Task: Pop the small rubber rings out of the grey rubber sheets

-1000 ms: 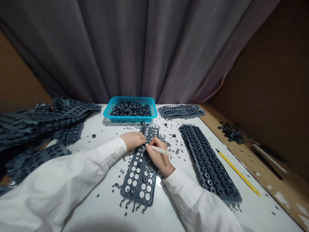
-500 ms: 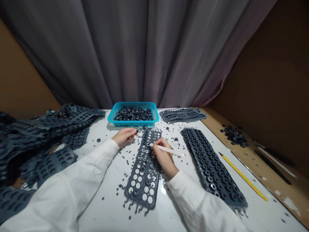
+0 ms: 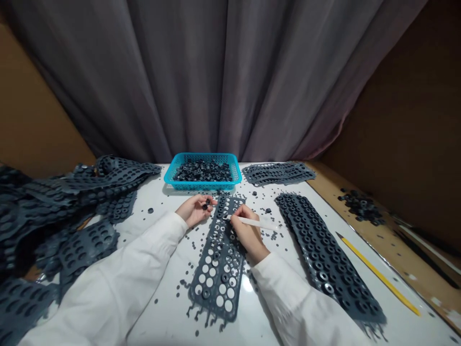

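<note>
My left hand (image 3: 190, 211) is beside the upper left edge of a dark grey rubber sheet (image 3: 217, 262), its fingers curled round small black rubber rings (image 3: 205, 206). In my right hand (image 3: 248, 233) is a slim white pen-like stick (image 3: 261, 223), gripped like a pencil. The stick's tip points at the upper part of the sheet; exact contact there is too small to tell. Many holes in the sheet show the white table through them, and a few rings sit or lie in its lower part. Thin ragged tabs stick out from its near edge.
Behind the sheet stands a blue basket (image 3: 203, 186) of black rings. To the right lie a ring-filled sheet (image 3: 329, 254), a yellow pencil (image 3: 378, 274) and a ring pile (image 3: 362, 206). Another sheet (image 3: 279, 173) lies at the back; stacked sheets (image 3: 86, 187) crowd the left. Small discs litter the table.
My left hand has turned and opened a little, showing the black rings in its fingers. My right hand keeps the stick over the sheet. The whole view has shifted slightly.
</note>
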A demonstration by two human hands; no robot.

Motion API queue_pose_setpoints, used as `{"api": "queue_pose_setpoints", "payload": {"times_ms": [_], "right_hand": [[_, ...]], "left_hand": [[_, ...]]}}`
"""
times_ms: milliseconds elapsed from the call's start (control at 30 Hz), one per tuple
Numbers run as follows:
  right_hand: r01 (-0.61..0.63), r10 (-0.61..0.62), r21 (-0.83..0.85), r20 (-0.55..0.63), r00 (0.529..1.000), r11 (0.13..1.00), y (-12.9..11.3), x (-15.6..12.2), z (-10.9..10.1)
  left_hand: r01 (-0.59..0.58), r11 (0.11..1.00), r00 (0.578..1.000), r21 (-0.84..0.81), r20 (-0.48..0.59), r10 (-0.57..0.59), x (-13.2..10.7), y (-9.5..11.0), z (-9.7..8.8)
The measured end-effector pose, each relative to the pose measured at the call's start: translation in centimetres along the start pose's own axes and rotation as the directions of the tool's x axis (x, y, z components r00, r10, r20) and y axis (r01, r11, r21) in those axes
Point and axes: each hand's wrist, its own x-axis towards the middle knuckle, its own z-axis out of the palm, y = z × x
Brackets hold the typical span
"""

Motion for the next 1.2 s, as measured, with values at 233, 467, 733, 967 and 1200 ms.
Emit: {"api": "queue_pose_setpoints", "payload": {"times_ms": [233, 467, 733, 967, 1200], "right_hand": [[0.042, -0.041, -0.043, 0.016, 0.999, 0.998, -0.1, 0.1, 0.1], [0.055, -0.054, -0.053, 0.035, 0.998, 0.997, 0.1, 0.1, 0.1], [0.058, -0.056, -0.06, 0.031, 0.998, 0.997, 0.1, 0.2, 0.2], [0.061, -0.059, -0.057, 0.027, 0.998, 0.997, 0.4, 0.2, 0.2], [0.069, -0.067, -0.061, 0.021, 0.997, 0.996, 0.4, 0.2, 0.2]], "left_hand": [[-0.151, 0.809, 0.984, 0.569, 0.004, 0.181, 1.1, -0.1, 0.3], [-0.417, -0.273, 0.861, 0.867, 0.473, 0.186, 1.3, -0.1, 1.6], [-0.355, -0.618, 0.914, 0.701, 0.399, -0.073, 1.1, 0.1, 3.5], [-0.464, -0.664, 0.853, 0.586, 0.497, -0.158, 1.1, 0.2, 2.8], [-0.473, -0.669, 0.829, 0.573, 0.547, -0.117, 1.7, -0.3, 1.9]]}}
